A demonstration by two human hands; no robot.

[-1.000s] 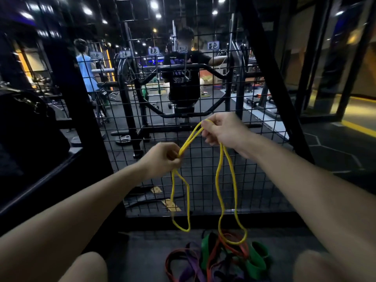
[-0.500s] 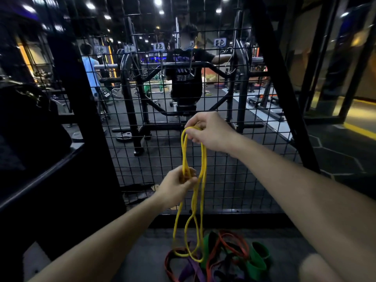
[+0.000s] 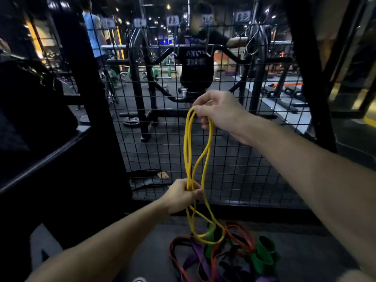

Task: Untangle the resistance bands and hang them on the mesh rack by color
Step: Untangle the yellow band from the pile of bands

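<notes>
**Yellow band pulled free of the pile**

Head view: the right hand [image 3: 215,110] pinched the top of the yellow resistance band [image 3: 188,151] before the mesh rack [image 3: 234,159]; the left hand [image 3: 183,195] gripped its strands lower down. Its bottom loops hung over the tangled red, purple and green bands [image 3: 221,255] on the floor. The step appeared to be straightening this 1 band; next, it likely needed lifting clear and hooking onto the mesh.

Small signs [image 3: 173,20] hang beyond the mesh rack [image 3: 234,159], their characters too blurred to read.
</notes>
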